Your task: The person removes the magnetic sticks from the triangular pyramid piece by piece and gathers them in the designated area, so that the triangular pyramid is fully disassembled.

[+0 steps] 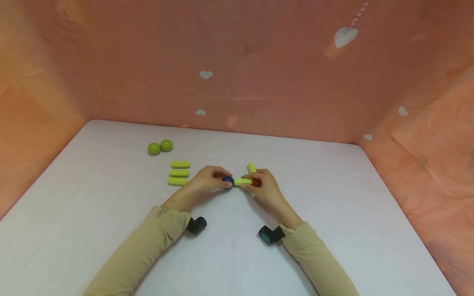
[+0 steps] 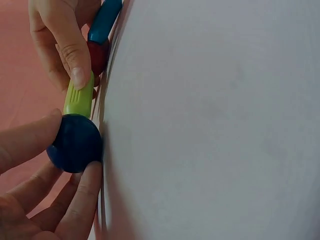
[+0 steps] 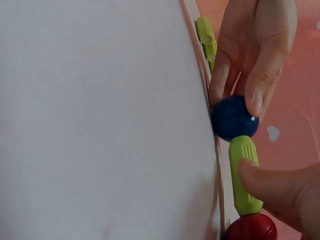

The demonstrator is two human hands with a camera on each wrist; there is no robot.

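At centre frame, left hand [image 1: 207,181] pinching a dark blue ball [image 1: 228,180], right hand [image 1: 267,190] gripping the attached lime-green plastic rod [image 1: 242,181] and red ball [image 1: 256,182], white table [image 1: 333,213].

On the white table, the left hand [image 1: 207,179] covers most of the blue ball [image 1: 228,180] in the head view, and the right hand [image 1: 264,187] hides much of the red ball [image 1: 256,182]. The right wrist view's bottom edge cuts the red ball off. The left wrist view's top edge crops a blue-green rod [image 2: 104,21]. Both forearms run out of the head view below.
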